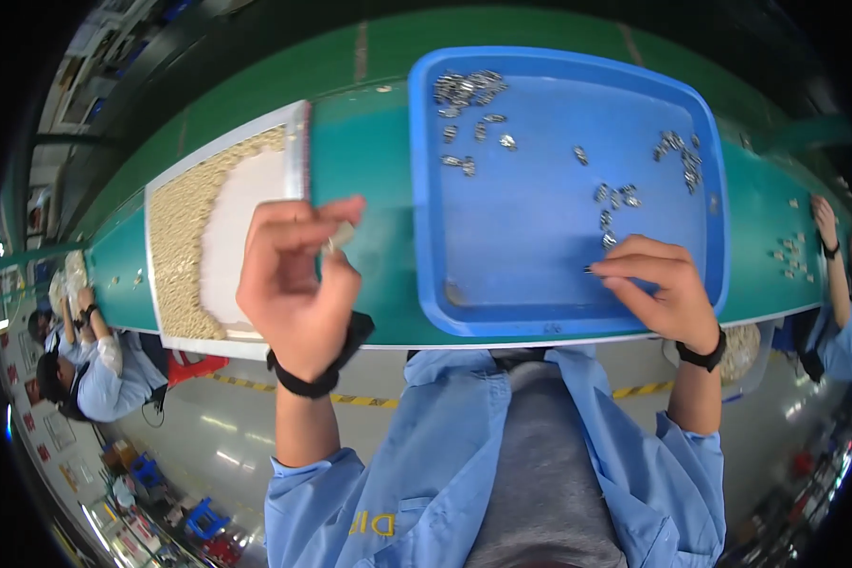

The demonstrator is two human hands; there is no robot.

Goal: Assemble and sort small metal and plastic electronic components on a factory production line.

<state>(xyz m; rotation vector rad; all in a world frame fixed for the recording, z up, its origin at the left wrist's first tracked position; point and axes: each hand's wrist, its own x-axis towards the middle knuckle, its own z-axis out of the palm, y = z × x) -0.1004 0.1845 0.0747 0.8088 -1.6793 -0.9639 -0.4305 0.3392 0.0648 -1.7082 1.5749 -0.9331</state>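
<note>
My left hand (298,275) is raised between the two trays, pinching a small beige part (342,234) between thumb and fingers; the hand is slightly blurred. Over the near right part of the blue tray (530,315), my right hand (661,284) has thumb and forefinger closed on a small dark metal part (590,271). Just beyond those fingertips lies a short line of shiny metal parts (607,222) on the tray's bottom. A dense heap of the same metal parts (466,88) fills the far left corner. Black bands circle both wrists.
Left of my left hand, a white-lined tray (246,194) holds many small beige parts (182,213). Both trays rest on a green table (374,303). Co-workers (114,364) sit at the left, and another person's hand (825,222) is near scattered parts (793,256) at the right.
</note>
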